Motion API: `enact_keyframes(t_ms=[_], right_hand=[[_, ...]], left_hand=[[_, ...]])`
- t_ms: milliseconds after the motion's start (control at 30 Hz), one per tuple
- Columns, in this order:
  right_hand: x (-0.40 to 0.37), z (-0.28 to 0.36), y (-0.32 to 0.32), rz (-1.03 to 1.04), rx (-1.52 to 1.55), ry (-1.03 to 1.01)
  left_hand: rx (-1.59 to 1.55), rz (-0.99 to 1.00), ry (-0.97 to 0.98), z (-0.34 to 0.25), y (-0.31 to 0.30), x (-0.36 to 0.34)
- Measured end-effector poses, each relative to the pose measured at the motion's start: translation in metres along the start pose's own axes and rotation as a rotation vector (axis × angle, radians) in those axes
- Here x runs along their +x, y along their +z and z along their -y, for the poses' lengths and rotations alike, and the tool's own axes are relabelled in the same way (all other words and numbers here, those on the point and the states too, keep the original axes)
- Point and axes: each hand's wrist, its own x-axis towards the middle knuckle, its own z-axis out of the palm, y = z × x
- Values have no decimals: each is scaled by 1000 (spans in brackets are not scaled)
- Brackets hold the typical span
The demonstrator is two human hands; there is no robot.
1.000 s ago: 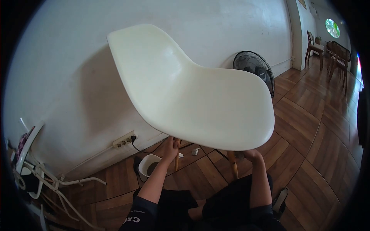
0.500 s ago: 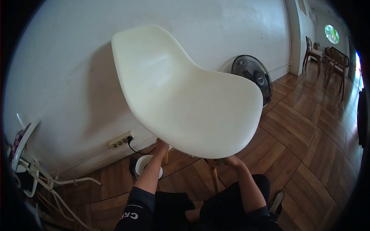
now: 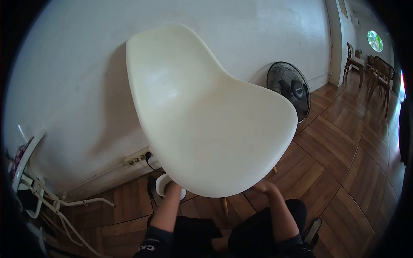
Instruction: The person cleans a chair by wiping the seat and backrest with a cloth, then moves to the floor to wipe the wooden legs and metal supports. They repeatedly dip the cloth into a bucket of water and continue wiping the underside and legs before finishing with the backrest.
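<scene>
A white moulded chair (image 3: 206, 124) with a one-piece shell seat fills the middle of the view, its back toward the wall. Below the seat's front rim a wooden chair leg (image 3: 224, 208) shows, and the tip of another pokes out at the right. My left hand (image 3: 174, 188) reaches under the left side of the seat, fingers hidden by the shell. Under the front right rim is my right hand (image 3: 264, 186), its back and wrist showing but its fingers out of sight. I cannot tell what either hand grips beneath the seat.
A black fan (image 3: 290, 91) stands against the wall at right. On the left wall is a socket strip (image 3: 137, 157) with a black plug. A white round bowl-like thing (image 3: 161, 185) sits on the wooden floor (image 3: 331, 150). White-framed furniture (image 3: 51, 193) stands at left; wooden chairs (image 3: 380, 73) stand far right.
The chair's seat has swung down and toward me, so its front rim sits lower and covers more of my left hand. My right hand has dropped slightly. The view has shifted a little.
</scene>
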Motion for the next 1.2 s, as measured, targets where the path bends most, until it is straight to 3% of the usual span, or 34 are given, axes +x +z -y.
enact_keyframes(t_ms=[67, 133, 167, 233, 267, 333, 367, 433, 533, 567, 700, 833, 933, 967, 1000, 1067, 1200], right_hand=[[-4, -13, -17, -43, 1, 14], [-13, -10, -33, -168, 134, 158], [-15, -18, -41, -163, 132, 169], [-12, -37, -55, -431, 351, 116], [-13, -44, -63, -430, 348, 124], [-13, -54, -76, -605, 640, -187], [-7, -67, -81, -608, 639, -187], [19, -107, -92, -928, 796, -407], [56, -121, -103, -888, 765, -284], [61, -120, -95, -843, 813, -410], [90, -156, -107, -726, 738, -418], [75, -133, -95, -794, 730, -347], [65, -121, -93, -740, 631, -257], [53, -106, -86, -788, 642, -144], [45, -94, -80, -798, 651, -134], [34, -82, -71, -826, 367, -180], [18, -61, -49, -754, 392, -167]], left_hand=[[-68, -37, -14, 16, 30, -34], [745, -100, 533, 96, 8, -7], [741, -103, 523, 102, 19, -15], [921, -117, 807, 99, 44, -40], [918, -118, 800, 95, 51, -50], [804, 4, 584, 90, 61, -64], [802, 7, 584, 94, 63, -66], [876, -16, 546, 103, 66, -74], [867, -108, 489, 79, 89, -97], [874, -109, 499, 84, 89, -94], [915, -219, 697, 98, 80, -84], [1035, -293, 705, 105, 77, -82], [1097, -289, 741, 101, 61, -80], [1112, -186, 446, 96, 52, -81], [1119, -173, 438, 94, 44, -81], [1054, -162, 467, 94, 29, -81], [1114, -137, 551, 81, 0, -74]])
